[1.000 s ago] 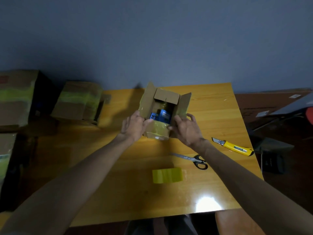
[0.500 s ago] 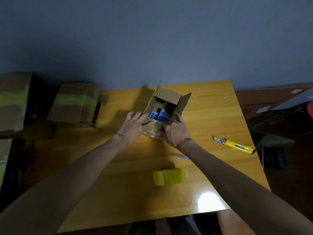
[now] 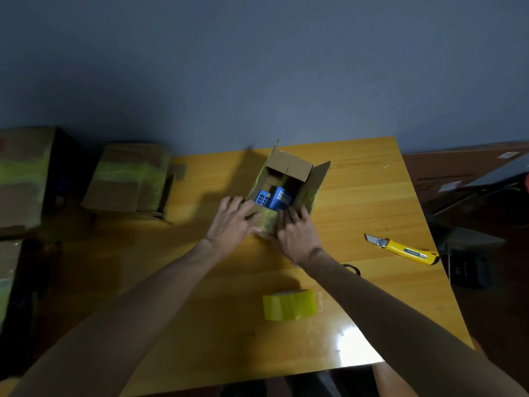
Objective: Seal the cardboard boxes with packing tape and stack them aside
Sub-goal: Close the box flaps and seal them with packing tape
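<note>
Now: box point(image 3: 289, 170) mid table point(image 3: 372, 196), flaps up, blue items point(image 3: 274, 199) inside. Left hand point(image 3: 232, 222), right hand point(image 3: 297, 233) press near flap, grip open, fingers flat. Fold short flaps first, long ones over, pin seam, then reach tape roll point(image 3: 289, 308) nearby.

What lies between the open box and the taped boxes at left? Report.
Nothing visible does. Only bare table separates the open box from the taped boxes. The tape roll and knife lie off that path, nearer and right.
</note>
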